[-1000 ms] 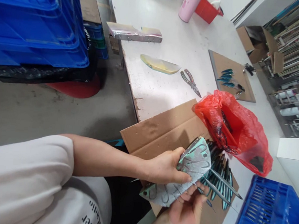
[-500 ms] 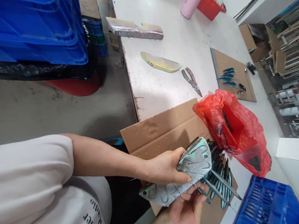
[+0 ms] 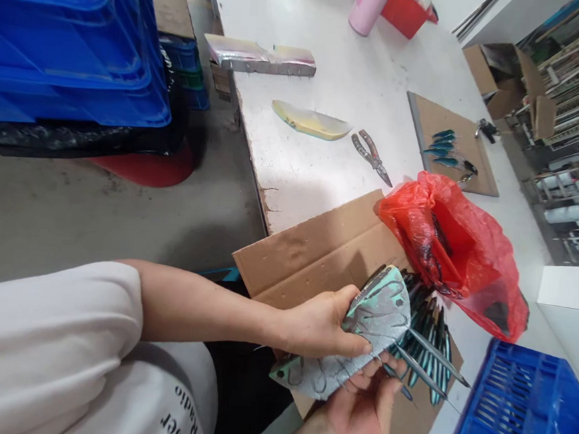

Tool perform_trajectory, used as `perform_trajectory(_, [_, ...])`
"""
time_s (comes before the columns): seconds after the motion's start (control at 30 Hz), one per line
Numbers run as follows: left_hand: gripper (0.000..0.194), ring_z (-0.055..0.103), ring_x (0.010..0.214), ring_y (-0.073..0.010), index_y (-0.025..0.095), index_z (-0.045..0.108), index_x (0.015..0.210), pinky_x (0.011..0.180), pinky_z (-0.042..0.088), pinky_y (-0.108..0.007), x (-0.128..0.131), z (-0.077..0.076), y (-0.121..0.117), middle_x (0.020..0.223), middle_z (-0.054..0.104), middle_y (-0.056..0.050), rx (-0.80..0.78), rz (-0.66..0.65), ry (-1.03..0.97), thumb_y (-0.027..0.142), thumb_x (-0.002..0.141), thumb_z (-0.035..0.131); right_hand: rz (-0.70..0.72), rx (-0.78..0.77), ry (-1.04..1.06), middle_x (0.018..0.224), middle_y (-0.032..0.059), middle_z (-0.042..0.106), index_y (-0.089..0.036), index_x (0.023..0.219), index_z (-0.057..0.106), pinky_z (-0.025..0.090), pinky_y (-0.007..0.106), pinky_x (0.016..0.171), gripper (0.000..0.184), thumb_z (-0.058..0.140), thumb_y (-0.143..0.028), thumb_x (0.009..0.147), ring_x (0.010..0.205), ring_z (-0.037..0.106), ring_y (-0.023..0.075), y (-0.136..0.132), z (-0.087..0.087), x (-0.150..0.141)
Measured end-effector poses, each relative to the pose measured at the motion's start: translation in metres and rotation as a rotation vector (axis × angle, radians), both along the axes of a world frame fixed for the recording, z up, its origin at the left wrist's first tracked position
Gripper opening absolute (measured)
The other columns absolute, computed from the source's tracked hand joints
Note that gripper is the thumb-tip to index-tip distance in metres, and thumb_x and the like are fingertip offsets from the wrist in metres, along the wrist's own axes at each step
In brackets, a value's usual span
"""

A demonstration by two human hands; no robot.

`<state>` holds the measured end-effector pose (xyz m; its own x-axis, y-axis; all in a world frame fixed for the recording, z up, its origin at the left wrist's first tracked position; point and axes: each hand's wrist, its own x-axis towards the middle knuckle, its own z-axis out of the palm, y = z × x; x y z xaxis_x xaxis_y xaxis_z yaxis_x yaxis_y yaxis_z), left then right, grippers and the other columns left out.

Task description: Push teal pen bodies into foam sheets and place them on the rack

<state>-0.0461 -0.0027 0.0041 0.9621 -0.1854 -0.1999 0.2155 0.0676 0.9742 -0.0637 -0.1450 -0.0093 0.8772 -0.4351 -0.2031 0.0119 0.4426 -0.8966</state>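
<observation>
My left hand is closed on a grey and pale green slab, its thumb lying across the face. Dark wire-like curved marks run over the slab. Two slim, pointed blue-grey pieces jut from its right edge. Just below, my right hand has its fingertips pinched at the slab's lower right edge, by a small dark slim piece; the exact grip is partly hidden. Behind the slab, many slim teal pieces, like fishing lures, lie bunched on cardboard.
A red plastic bag lies beyond the lures, with a blue crate at lower right. Farther back on the white table are pliers, a yellowish curved piece, a foil-like block and a board bearing teal pieces.
My right fingertips and the small dark piece have shifted very slightly to the right. My left hand and the slab look unmoved.
</observation>
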Motion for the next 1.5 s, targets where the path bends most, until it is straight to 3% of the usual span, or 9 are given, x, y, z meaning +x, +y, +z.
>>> perform_trajectory(0.13, [0.040,0.054,0.073,-0.0155,0.019,0.043,0.095,0.056,0.041,-0.022,0.0000,0.0001,0.0003,0.084,0.057,-0.001,-0.002,-0.006,-0.001,0.039,0.065,0.062,-0.076,0.017,0.030,0.082,-0.0057,0.060,-0.023,0.088,0.061,0.048,0.010,0.073,0.014,0.051,-0.022,0.077,0.081,0.059,0.0016,0.0063,0.0055,-0.0025])
perform_trajectory(0.33, [0.041,0.054,0.070,-0.0149,0.019,0.043,0.095,0.054,0.041,-0.021,-0.0005,-0.0003,0.0002,0.083,0.057,0.000,-0.010,-0.013,0.010,0.040,0.065,0.062,-0.183,-0.142,0.011,0.081,-0.0056,0.065,-0.024,0.093,0.060,0.052,0.014,0.061,0.020,0.056,-0.020,0.073,0.074,0.062,0.0065,0.0107,0.0096,-0.0077])
perform_trajectory(1.5, [0.040,0.054,0.069,-0.0132,0.018,0.044,0.096,0.052,0.038,-0.020,0.0007,0.0006,0.0010,0.080,0.057,0.000,0.008,-0.027,-0.008,0.038,0.066,0.062,-0.133,-0.115,0.009,0.081,-0.0068,0.064,-0.023,0.091,0.059,0.052,0.014,0.066,0.019,0.057,-0.018,0.072,0.077,0.062,0.0052,0.0086,0.0075,-0.0073])
